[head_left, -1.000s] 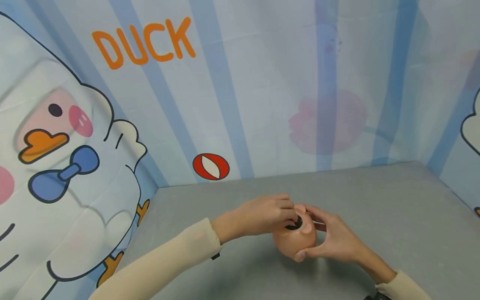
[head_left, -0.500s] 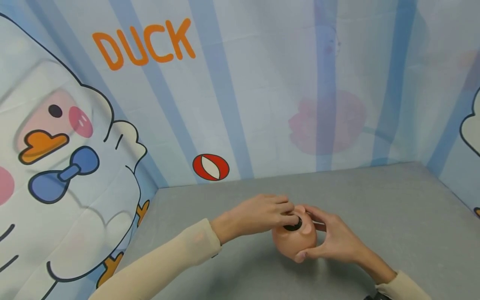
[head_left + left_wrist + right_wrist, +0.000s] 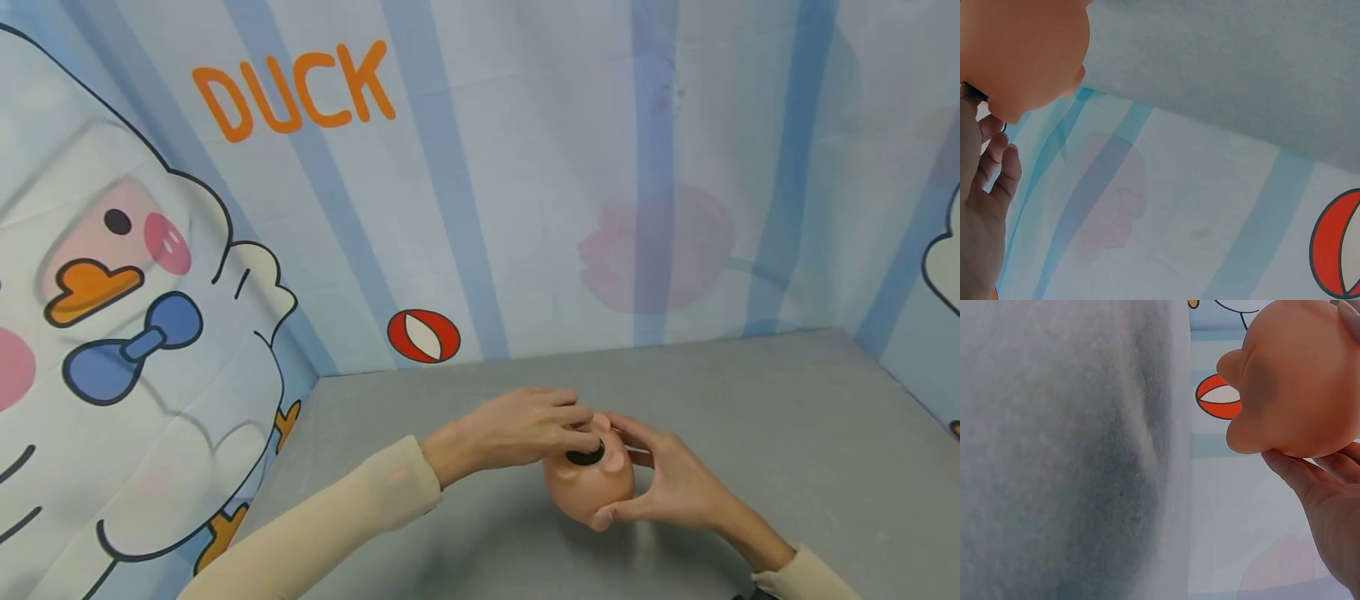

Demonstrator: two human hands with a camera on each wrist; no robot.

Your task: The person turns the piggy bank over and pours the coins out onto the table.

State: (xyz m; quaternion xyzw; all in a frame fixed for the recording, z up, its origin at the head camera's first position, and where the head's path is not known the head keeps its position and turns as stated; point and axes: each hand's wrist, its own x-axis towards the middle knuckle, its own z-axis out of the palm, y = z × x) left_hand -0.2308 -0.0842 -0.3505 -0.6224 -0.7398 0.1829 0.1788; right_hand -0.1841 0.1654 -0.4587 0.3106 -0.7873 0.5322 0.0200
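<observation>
Grip at your right hand spans the round, peach-coloured object it holds, thumb low on the near side, fingers on the far side. You have it raised over the grey tabletop (small rounded knobs stick out from it). From the other side, your left hand touches the dark round piece on its upper face; I cannot tell whether those fingers pinch it. Facing you stands a blue-and-white printed backdrop with orange letters reading DUCK and a red-and-white ball print.
</observation>
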